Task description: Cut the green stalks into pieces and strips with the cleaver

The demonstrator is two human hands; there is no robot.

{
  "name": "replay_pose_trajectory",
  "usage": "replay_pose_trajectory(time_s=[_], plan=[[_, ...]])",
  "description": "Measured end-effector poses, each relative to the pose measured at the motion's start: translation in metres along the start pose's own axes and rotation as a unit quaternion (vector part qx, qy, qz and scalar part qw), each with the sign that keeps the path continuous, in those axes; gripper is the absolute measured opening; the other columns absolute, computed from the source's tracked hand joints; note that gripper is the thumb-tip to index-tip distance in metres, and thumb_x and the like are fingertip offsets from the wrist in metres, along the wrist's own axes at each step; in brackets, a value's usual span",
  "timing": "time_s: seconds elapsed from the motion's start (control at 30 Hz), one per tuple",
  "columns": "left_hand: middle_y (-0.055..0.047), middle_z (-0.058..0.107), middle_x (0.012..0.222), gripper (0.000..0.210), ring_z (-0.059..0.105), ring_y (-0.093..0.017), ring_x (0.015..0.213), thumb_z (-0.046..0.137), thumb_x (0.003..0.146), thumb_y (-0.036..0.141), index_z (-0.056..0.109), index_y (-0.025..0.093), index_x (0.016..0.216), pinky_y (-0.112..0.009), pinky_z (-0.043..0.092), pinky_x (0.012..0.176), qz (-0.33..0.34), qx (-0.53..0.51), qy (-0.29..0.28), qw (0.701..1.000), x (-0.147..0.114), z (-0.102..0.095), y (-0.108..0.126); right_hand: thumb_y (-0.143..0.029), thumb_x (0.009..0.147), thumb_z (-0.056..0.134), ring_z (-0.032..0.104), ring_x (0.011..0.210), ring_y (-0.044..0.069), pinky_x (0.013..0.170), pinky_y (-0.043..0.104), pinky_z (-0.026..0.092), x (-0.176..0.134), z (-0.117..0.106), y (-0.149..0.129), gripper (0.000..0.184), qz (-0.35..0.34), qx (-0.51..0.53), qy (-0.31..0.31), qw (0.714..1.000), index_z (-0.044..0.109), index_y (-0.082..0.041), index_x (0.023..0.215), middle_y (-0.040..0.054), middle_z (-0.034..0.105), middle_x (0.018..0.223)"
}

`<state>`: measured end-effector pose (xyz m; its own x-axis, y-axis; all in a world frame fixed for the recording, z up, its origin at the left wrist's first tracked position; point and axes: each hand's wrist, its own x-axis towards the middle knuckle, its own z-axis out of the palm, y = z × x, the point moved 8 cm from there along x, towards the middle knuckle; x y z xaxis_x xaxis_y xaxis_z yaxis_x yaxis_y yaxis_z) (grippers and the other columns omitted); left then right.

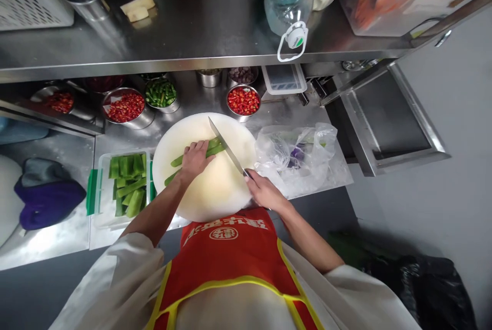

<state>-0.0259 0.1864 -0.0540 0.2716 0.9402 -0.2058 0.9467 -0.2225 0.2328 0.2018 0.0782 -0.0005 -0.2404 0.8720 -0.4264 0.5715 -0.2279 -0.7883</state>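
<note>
A round white cutting board [207, 191] lies on the steel counter in front of me. My left hand [195, 158] presses down on long green vegetable stalks [215, 149] at the board's upper middle, its fingers curled over them. My right hand [263, 190] grips the dark handle of a kitchen knife [226, 148]. The long blade slants up and to the left over the board, crossing the right ends of the stalks. Left of the board, a clear plastic container [103, 212] with green side clips holds cut green pieces [130, 181].
Steel bowls of chopped red chillies [243, 101] and green chillies [160, 93] stand behind the board. A crumpled plastic bag [295, 156] lies to its right. Above runs a steel shelf [215, 22] with a large water bottle [288, 2]. A purple cloth [49, 197] sits far left.
</note>
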Motion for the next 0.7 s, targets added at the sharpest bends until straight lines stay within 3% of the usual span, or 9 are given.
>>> replay_pose_trajectory(time_s=[0.13,0.27,0.33,0.4,0.47,0.53,0.63,0.7], plan=[[-0.018,0.056,0.138,0.057,0.049,-0.039,0.124,0.049,0.097,0.046,0.044,0.017,0.147,-0.052,0.042,0.100,-0.009,0.025,-0.012,1.000,-0.003,-0.003,0.003,-0.042,0.105,0.035,0.069,0.094,0.029,0.082,0.035,0.048,0.040,0.025,-0.014,0.042,-0.042,-0.071,0.010,0.997,0.053,-0.023,0.137,0.0091,0.073,0.104],[-0.019,0.055,0.140,0.061,0.049,-0.038,0.125,0.054,0.095,0.045,0.044,0.013,0.147,-0.052,0.043,0.102,0.003,0.054,-0.034,0.998,-0.008,-0.004,0.005,-0.042,0.105,0.036,0.068,0.096,0.028,0.085,0.035,0.047,0.036,0.028,-0.013,0.043,-0.059,-0.077,0.006,0.995,0.051,-0.023,0.140,0.0097,0.073,0.107],[-0.017,0.056,0.141,0.060,0.050,-0.037,0.126,0.058,0.093,0.041,0.045,0.016,0.146,-0.050,0.041,0.105,0.060,0.058,-0.058,0.995,-0.012,-0.002,0.011,-0.042,0.105,0.038,0.068,0.096,0.027,0.085,0.035,0.047,0.028,0.024,-0.006,0.042,-0.059,-0.058,0.012,0.997,0.053,-0.024,0.139,0.0088,0.073,0.108],[-0.012,0.058,0.141,0.056,0.049,-0.034,0.130,0.060,0.091,0.032,0.049,0.021,0.145,-0.049,0.035,0.114,0.159,0.059,-0.095,0.981,-0.022,0.001,0.023,-0.045,0.105,0.038,0.068,0.089,0.026,0.081,0.034,0.048,0.021,0.019,0.003,0.042,-0.051,-0.023,0.013,0.998,0.054,-0.025,0.138,0.0070,0.073,0.100],[-0.006,0.060,0.140,0.053,0.046,-0.030,0.136,0.055,0.089,0.018,0.053,0.028,0.142,-0.050,0.024,0.122,0.256,0.063,-0.130,0.956,-0.040,0.003,0.031,-0.049,0.104,0.037,0.067,0.074,0.022,0.073,0.032,0.049,0.018,0.016,0.012,0.042,-0.040,0.022,0.010,0.999,0.057,-0.026,0.134,0.0035,0.071,0.085],[-0.001,0.059,0.143,0.059,0.040,-0.027,0.144,0.048,0.086,0.006,0.058,0.033,0.137,-0.050,0.016,0.126,0.306,0.074,-0.155,0.937,-0.060,0.003,0.031,-0.053,0.104,0.036,0.060,0.057,0.018,0.062,0.029,0.047,0.017,0.015,0.021,0.044,-0.025,0.066,0.003,0.998,0.058,-0.025,0.130,-0.0004,0.065,0.073],[0.000,0.049,0.154,0.067,0.032,-0.027,0.151,0.047,0.080,0.000,0.061,0.035,0.134,-0.049,0.018,0.127,0.261,0.078,-0.144,0.951,-0.079,-0.004,0.013,-0.057,0.103,0.035,0.051,0.043,0.014,0.050,0.027,0.043,0.018,0.016,0.029,0.045,-0.007,0.102,-0.014,0.995,0.058,-0.024,0.122,-0.0034,0.058,0.067],[-0.005,0.040,0.160,0.063,0.029,-0.032,0.152,0.052,0.081,0.007,0.057,0.031,0.140,-0.051,0.025,0.125,0.142,0.050,-0.079,0.985,-0.080,-0.014,-0.008,-0.057,0.103,0.035,0.050,0.041,0.013,0.048,0.026,0.042,0.018,0.017,0.030,0.044,-0.004,0.111,-0.024,0.993,0.057,-0.023,0.119,-0.0043,0.057,0.066]])
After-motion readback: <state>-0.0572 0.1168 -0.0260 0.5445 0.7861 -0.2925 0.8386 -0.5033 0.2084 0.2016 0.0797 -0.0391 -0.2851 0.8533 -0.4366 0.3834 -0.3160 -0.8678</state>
